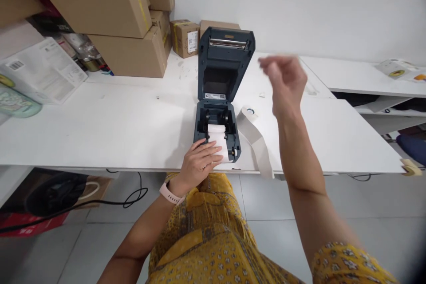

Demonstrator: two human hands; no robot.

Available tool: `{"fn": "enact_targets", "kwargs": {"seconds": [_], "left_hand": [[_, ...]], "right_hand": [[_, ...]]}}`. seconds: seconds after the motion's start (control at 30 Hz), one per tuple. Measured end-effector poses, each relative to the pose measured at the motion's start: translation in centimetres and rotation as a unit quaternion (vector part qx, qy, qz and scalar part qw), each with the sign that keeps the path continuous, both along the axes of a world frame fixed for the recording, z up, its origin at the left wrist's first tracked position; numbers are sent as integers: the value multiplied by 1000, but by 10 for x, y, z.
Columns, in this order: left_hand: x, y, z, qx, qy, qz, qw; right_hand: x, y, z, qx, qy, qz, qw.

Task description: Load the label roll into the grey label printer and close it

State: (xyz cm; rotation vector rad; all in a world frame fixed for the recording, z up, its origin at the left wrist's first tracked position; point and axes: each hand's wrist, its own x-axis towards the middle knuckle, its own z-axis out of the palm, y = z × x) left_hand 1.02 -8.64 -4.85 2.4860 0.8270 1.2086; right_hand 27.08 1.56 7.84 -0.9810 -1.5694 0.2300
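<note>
A dark label printer (197, 120) stands at the table's front edge with its lid (226, 60) tilted up and back. Inside it, a strip of white label paper (216, 137) runs from a small roll toward the front. My left hand (199, 159) lies flat on the front of that strip, fingers stretched out. Raised over the table to the right of the lid is my right hand (286, 77), its fingertips pinched together and slightly blurred. Whether anything small is between them I cannot make out. Beside the printer a loose label roll (248, 115) trails its strip over the table edge.
Cardboard boxes (126, 51) are stacked at the back left, with a small taped box (184, 37) behind the printer. A white carton (43, 71) and a green bottle (20, 102) lie far left. Black cable (133, 195) hangs below the white table (133, 124).
</note>
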Motion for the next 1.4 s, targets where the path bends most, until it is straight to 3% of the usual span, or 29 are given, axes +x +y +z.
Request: {"fn": "enact_targets", "kwargs": {"seconds": [0.07, 0.17, 0.27, 0.37, 0.43, 0.53, 0.6, 0.67, 0.8, 0.87, 0.97, 1.03, 1.13, 1.23, 1.4], "left_hand": [[0, 1, -1, 6, -10, -3, 1000], [-3, 4, -1, 20, -27, -16, 999], [-6, 8, -1, 22, -36, -31, 999], [-6, 6, 2, 29, -27, -33, 999], [-2, -1, 5, 52, -29, -14, 998], [5, -23, 5, 100, -40, 51, 993], [9, -40, 2, 131, -36, 99, 986], [10, -54, -4, 166, -32, 135, 976], [10, -64, -8, 201, -81, 160, 963], [11, -55, -4, 151, -132, 180, 963], [14, -32, 7, -42, -201, 221, 953], [16, -16, 12, -207, -236, 213, 925], [15, -2, 16, -401, -275, 139, 862], [13, 1, 18, -448, -290, 102, 840], [12, 7, 19, -414, -263, 112, 864]], "right_hand": [[1, 28, 21, 12, 14, -40, 999], [-5, 66, 43, -63, -6, -11, 998], [-13, 92, 52, -132, -6, 17, 991], [-20, 92, 51, -127, -11, 36, 991], [-25, 73, 45, -76, -37, 26, 996], [-32, 18, 26, -10, -102, -32, 994], [-37, -26, 5, -4, -145, -38, 989], [-40, -66, -21, 21, -179, -2, 984], [-42, -115, -73, -6, -246, 26, 969], [-46, -126, -90, -37, -230, 28, 972], [-58, -134, -103, -72, -152, 9, 986], [-70, -136, -106, -100, -61, -27, 993], [-83, -134, -115, -160, 69, -80, 981], [-85, -129, -129, -232, 87, -71, 966], [-78, -124, -141, -277, 72, -34, 958]]}}
